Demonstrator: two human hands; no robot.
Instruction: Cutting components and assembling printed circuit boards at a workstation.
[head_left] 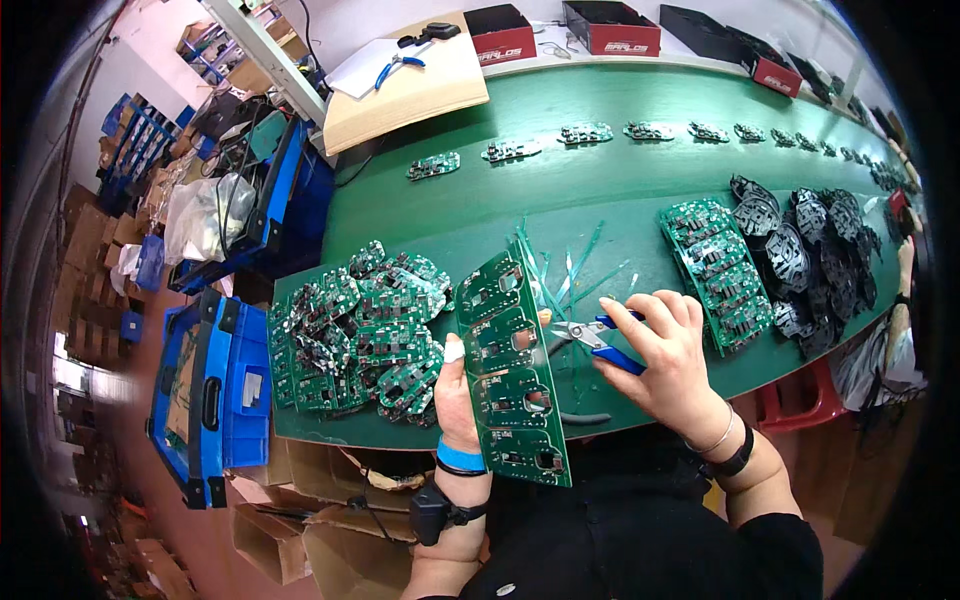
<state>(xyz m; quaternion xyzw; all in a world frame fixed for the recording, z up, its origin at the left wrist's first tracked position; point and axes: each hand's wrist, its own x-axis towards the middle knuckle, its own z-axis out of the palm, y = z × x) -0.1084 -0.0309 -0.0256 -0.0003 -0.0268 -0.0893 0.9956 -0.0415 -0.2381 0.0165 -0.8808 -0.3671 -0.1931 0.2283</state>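
A long green circuit board panel (502,385) with several joined sections and cut-outs stands tilted upright in front of me. My left hand (458,400) grips it by its left side, with some fingers hidden behind the board. In my right hand (660,350) is a pair of side cutters (600,343) with blue handles. Its metal jaws point left at the panel's right edge, slightly parted; contact I cannot tell. Behind the panel lie thin green board strips (565,275). To the left sits a heap of separate circuit boards (365,325).
Stacked board panels (715,270) and a pile of black plastic housings (800,250) lie on the right. Single boards (512,150) form a row on the green table (400,220). Blue crates (225,400) stand left, a red stool (805,395) right. Another person's arm (903,280) shows far right.
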